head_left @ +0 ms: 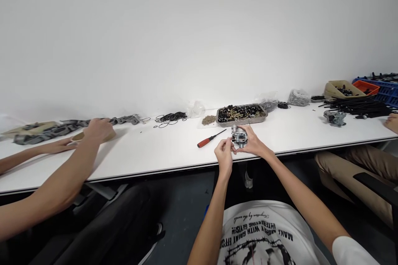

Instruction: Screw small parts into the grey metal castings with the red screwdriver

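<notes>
A silvery metal carburetor [240, 137] is held just above the front part of the white table. My right hand [253, 143] grips it from the right, thumb and fingers wrapped around its side. My left hand [224, 151] is closed at its lower left, the fingertips pinched against the body. Whatever small part may be between those fingertips is hidden. To the left of my hands lies a screwdriver [205, 142] with a red handle, its shaft pointing right. Behind the carburetor stands a metal tray [241, 122] of black and brass-coloured small parts.
Small brass-coloured pieces [209, 120] and black rings [171, 119] lie left of the tray. Another carburetor [335, 118] sits right, near black tubes [357, 105] and a beige bin [331, 90]. A co-worker's hands [99, 129] work at left; another person's hand [392, 122] rests far right.
</notes>
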`<action>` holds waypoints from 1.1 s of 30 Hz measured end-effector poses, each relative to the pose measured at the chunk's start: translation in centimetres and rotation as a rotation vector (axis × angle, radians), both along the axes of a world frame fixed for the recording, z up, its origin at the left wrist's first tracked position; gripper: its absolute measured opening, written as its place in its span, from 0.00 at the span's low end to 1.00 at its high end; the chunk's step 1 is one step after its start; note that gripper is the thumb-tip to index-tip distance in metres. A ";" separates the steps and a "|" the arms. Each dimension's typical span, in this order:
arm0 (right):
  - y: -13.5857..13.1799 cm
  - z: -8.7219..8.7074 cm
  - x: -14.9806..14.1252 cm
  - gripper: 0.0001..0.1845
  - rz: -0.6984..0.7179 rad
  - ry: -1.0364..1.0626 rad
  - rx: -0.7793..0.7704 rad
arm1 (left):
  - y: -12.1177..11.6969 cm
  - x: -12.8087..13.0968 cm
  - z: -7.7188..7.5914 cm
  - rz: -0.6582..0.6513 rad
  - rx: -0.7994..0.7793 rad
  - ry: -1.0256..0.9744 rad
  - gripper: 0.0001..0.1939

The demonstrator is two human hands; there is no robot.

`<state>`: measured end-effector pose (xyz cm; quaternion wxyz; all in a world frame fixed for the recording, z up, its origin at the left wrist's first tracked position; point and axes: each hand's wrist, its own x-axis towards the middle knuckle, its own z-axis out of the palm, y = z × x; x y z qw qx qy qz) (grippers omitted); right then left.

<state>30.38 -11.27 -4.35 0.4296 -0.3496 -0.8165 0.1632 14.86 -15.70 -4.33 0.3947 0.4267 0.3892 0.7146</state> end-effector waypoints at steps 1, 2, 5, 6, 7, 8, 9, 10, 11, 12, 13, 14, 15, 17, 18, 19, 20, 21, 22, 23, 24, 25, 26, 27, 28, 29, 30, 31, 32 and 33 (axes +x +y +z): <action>-0.1 0.0 0.0 0.56 0.001 -0.007 0.007 | 0.0 -0.4 0.2 -0.038 -0.002 0.010 0.23; -0.2 0.1 0.1 0.56 0.003 -0.018 0.010 | 0.1 -0.9 0.3 -0.078 -0.011 0.024 0.23; -0.5 0.1 0.1 0.54 0.010 -0.051 0.001 | 0.5 -2.7 0.8 -0.202 -0.054 0.087 0.24; -0.5 0.1 0.1 0.54 0.010 -0.057 -0.004 | 0.7 -3.2 1.0 -0.237 -0.069 0.110 0.24; -0.6 0.1 0.1 0.54 0.009 -0.060 -0.009 | 0.7 -3.6 1.1 -0.263 -0.083 0.132 0.24; -0.7 0.1 0.1 0.54 0.009 -0.062 -0.015 | 0.8 -3.8 1.2 -0.278 -0.096 0.155 0.23; -0.7 0.1 0.1 0.54 0.010 -0.064 -0.020 | 0.8 -4.0 1.3 -0.283 -0.107 0.179 0.22; -0.8 0.1 0.1 0.54 0.011 -0.066 -0.025 | 0.9 -4.1 1.4 -0.277 -0.114 0.203 0.20; -0.8 0.1 0.1 0.54 0.012 -0.069 -0.029 | 0.9 -4.2 1.5 -0.265 -0.118 0.227 0.19; -0.8 0.2 0.1 0.53 0.011 -0.071 -0.032 | 1.0 -4.4 1.6 -0.249 -0.120 0.251 0.17; -0.9 0.2 0.1 0.53 0.007 -0.075 -0.036 | 1.0 -4.5 1.7 -0.234 -0.120 0.274 0.15; -0.9 0.2 0.1 0.53 0.002 -0.079 -0.041 | 1.1 -4.7 1.7 -0.221 -0.119 0.293 0.14; -0.9 0.2 0.1 0.54 -0.005 -0.083 -0.046 | 1.1 -4.9 1.8 -0.214 -0.115 0.305 0.13; -0.9 0.2 0.1 0.54 -0.012 -0.086 -0.052 | 1.0 -5.3 1.9 -0.221 -0.100 0.298 0.12; -0.9 0.2 0.1 0.54 -0.011 -0.085 -0.051 | 0.9 -5.5 1.9 -0.233 -0.090 0.279 0.13; -0.9 0.2 0.1 0.54 -0.007 -0.082 -0.045 | 0.9 -5.6 1.8 -0.247 -0.080 0.254 0.13; -0.8 0.2 0.1 0.54 -0.003 -0.079 -0.036 | 0.8 -5.7 1.7 -0.258 -0.073 0.226 0.14; -0.8 0.2 0.1 0.55 0.001 -0.076 -0.026 | 0.8 -5.7 1.6 -0.264 -0.069 0.197 0.14; -0.8 0.2 0.0 0.55 0.005 -0.073 -0.016 | 0.8 -5.5 1.5 -0.262 -0.068 0.168 0.15; -0.8 0.2 0.0 0.55 0.008 -0.070 -0.010 | 0.8 -5.4 1.3 -0.255 -0.071 0.137 0.16; -0.8 0.2 0.0 0.54 0.010 -0.069 -0.005 | 0.9 -5.2 1.1 -0.243 -0.076 0.106 0.17; -0.8 0.2 0.0 0.54 0.013 -0.068 -0.004 | 0.9 -4.9 1.0 -0.228 -0.082 0.079 0.19; -0.8 0.2 0.0 0.54 0.016 -0.067 -0.003 | 1.0 -4.7 0.8 -0.213 -0.087 0.058 0.20; -0.8 0.2 0.1 0.54 0.019 -0.065 -0.002 | 1.0 -4.5 0.7 -0.202 -0.090 0.048 0.21; -0.8 0.2 0.1 0.54 0.022 -0.062 0.000 | 1.0 -4.2 0.5 -0.189 -0.090 0.046 0.20; -0.7 0.1 0.1 0.54 0.025 -0.058 0.002 | 0.9 -4.0 0.4 -0.176 -0.087 0.051 0.20; -0.7 0.1 0.1 0.54 0.027 -0.055 0.004 | 0.9 -3.8 0.3 -0.162 -0.081 0.059 0.19; -0.7 0.1 0.1 0.54 0.028 -0.052 0.005 | 0.8 -3.7 0.3 -0.147 -0.073 0.066 0.17; -0.7 0.1 0.1 0.54 0.028 -0.050 0.005 | 0.7 -3.5 0.2 -0.131 -0.065 0.074 0.16; -0.6 0.1 0.1 0.54 0.028 -0.047 0.005 | 0.6 -3.4 0.2 -0.116 -0.055 0.082 0.15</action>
